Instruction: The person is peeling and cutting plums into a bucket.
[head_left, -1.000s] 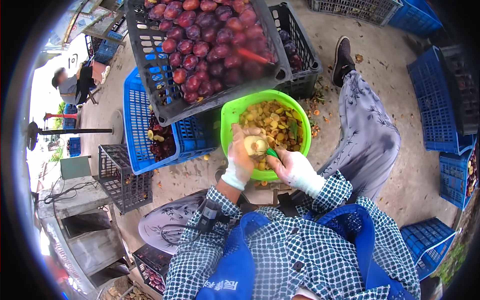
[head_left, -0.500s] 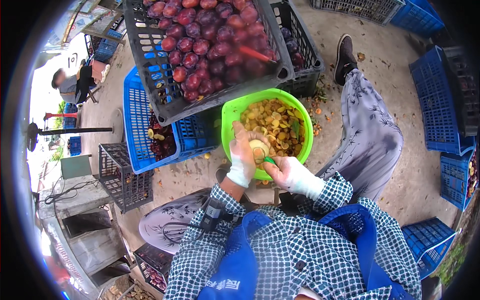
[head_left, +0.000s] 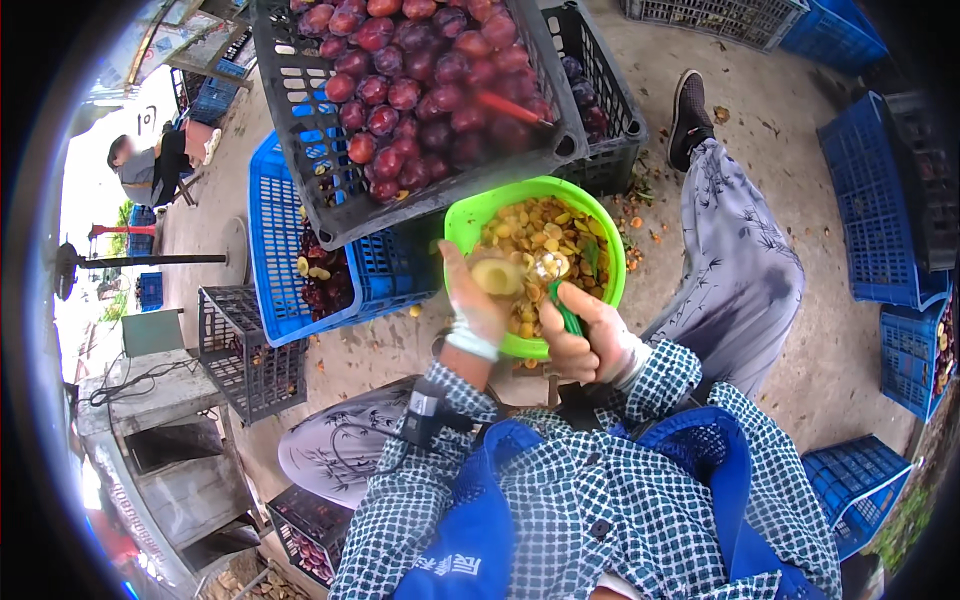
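Over the lime-green basin [head_left: 457,222], my left hand [head_left: 474,302] is closed around a plum half [head_left: 496,277], its pale cut face showing a round hollow. That hand is smeared by motion. My right hand [head_left: 592,338] grips the green handle of a pitting spoon [head_left: 566,308], and its shiny metal tip, with something pale on it, points away over the basin. The tip is apart from the plum half. Yellow-brown plum pits [head_left: 545,218] fill much of the basin, with a green leaf among them. Both hands wear white coverings at palm and wrist.
A black crate of dark red plums [head_left: 560,150] rises just beyond the basin, a red-handled tool [head_left: 512,107] lying on the fruit. At left stands a blue crate [head_left: 275,300] holding cut plums. My legs flank the basin. More crates line the right, and another person [head_left: 150,165] sits far left.
The spoon has come out of the plum half and moved right, tip now over the pits. My left hand has shifted slightly left and opened the cut face to view.
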